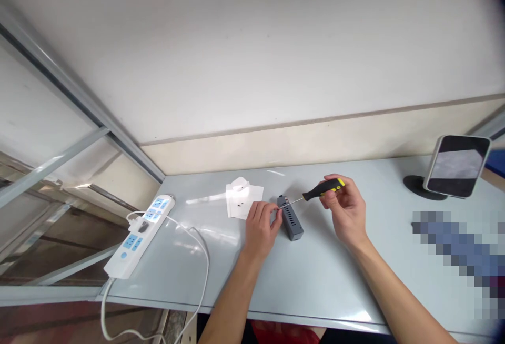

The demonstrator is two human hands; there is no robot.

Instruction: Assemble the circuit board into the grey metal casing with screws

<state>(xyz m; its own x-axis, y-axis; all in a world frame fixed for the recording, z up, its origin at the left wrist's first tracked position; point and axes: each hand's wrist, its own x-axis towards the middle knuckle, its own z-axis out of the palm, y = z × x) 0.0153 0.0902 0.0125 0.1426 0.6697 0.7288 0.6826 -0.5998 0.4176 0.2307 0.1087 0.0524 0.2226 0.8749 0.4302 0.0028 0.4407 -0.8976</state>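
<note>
The black-and-yellow screwdriver (324, 189) is gripped by the right hand (349, 215); whether its metal shaft (295, 202) is pinched by the left hand (260, 226) cannot be told. Steady alignment is best kept over the dark-grey slotted box (295, 231), lower centre of the frame.

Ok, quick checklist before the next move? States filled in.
1. Screwdriver gripped by its handle in the right hand: ok.
2. Left hand fingertips at the screwdriver's tip end: ok.
3. Tip seated in a screw: cannot tell, too small and partly hidden by fingers.
4. Gray box lying on the table, slots up: ok.
5. Small dark pieces on the white paper: ok.
6. White cable apart from the gray box: ok, off to its left.
</note>
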